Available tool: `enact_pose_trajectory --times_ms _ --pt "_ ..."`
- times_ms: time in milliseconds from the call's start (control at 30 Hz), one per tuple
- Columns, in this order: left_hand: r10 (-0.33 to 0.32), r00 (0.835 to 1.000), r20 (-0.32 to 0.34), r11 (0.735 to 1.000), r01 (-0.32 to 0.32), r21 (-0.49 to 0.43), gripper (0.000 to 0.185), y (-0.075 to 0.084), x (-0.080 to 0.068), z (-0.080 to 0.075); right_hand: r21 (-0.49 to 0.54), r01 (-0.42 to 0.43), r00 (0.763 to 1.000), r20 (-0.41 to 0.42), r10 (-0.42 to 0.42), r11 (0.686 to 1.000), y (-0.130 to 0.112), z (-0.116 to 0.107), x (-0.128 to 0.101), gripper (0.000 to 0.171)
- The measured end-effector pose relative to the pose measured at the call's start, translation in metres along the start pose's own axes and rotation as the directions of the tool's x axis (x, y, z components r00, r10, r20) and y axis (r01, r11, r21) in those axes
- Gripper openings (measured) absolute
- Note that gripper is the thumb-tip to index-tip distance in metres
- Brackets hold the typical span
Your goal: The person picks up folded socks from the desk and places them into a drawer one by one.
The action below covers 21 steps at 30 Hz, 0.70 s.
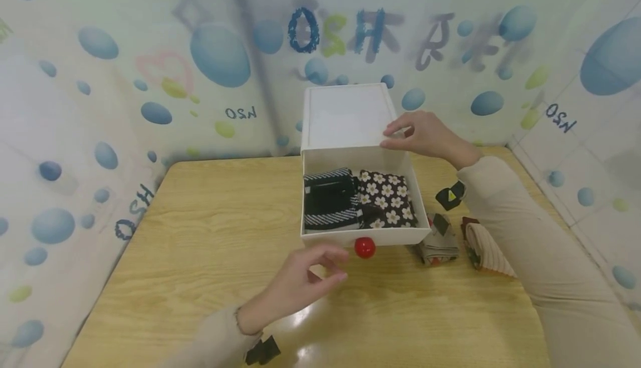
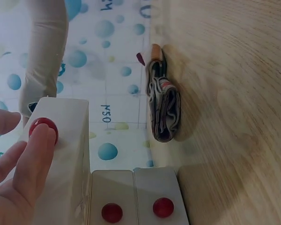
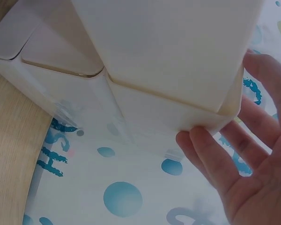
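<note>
A white drawer box (image 1: 345, 114) stands at the back of the wooden table (image 1: 210, 234). Its drawer (image 1: 390, 236) is pulled out. Inside lie black-and-white striped socks (image 1: 328, 201) on the left and brown flowered socks (image 1: 388, 198) on the right. The drawer front carries a red knob (image 1: 364, 247) (image 2: 43, 129). My left hand (image 1: 340, 266) (image 2: 18, 159) hovers just left of the knob, loosely curved, a fingertip at the knob, holding nothing. My right hand (image 1: 393, 137) (image 3: 234, 154) rests with straight fingers on the box's front right top edge.
Two folded sock bundles lie on the table right of the drawer, a grey patterned one (image 1: 438, 243) (image 2: 165, 110) and a ribbed beige one (image 1: 483, 245). Bubble-printed walls (image 1: 100, 106) close in the table. Two white panels with red knobs (image 2: 112, 212) show low in the left wrist view.
</note>
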<state>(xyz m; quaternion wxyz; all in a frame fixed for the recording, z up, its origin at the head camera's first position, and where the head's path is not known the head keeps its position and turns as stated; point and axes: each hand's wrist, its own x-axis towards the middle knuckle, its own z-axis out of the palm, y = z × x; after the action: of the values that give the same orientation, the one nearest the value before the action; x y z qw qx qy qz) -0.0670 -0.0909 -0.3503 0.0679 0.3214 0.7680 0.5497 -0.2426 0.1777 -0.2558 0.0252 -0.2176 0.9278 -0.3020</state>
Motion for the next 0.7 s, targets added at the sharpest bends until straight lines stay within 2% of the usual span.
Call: enact_pose_trajectory --times_ms 167,333,467,700 --pt "0.009 0.999 -0.053 1.000 -0.007 0.025 0.034 -0.005 0.002 0.009 -0.001 -0.007 1.000 0.003 0.007 1.000 -0.001 0.000 0.000 0.037" --pt "0.050 0.995 -0.090 0.998 -0.047 0.033 0.037 0.000 0.007 0.016 -0.006 -0.010 1.000 0.003 0.010 1.000 -0.001 0.000 0.000 0.037" --pt "0.065 0.994 -0.089 0.997 -0.061 0.047 0.041 -0.005 0.010 0.019 -0.006 -0.020 1.000 0.007 0.020 1.000 -0.001 -0.001 0.000 0.038" --pt "0.068 0.995 -0.068 0.992 -0.060 0.115 0.043 -0.004 0.015 0.021 -0.005 -0.005 1.000 0.002 0.005 1.000 0.001 0.000 0.001 0.038"
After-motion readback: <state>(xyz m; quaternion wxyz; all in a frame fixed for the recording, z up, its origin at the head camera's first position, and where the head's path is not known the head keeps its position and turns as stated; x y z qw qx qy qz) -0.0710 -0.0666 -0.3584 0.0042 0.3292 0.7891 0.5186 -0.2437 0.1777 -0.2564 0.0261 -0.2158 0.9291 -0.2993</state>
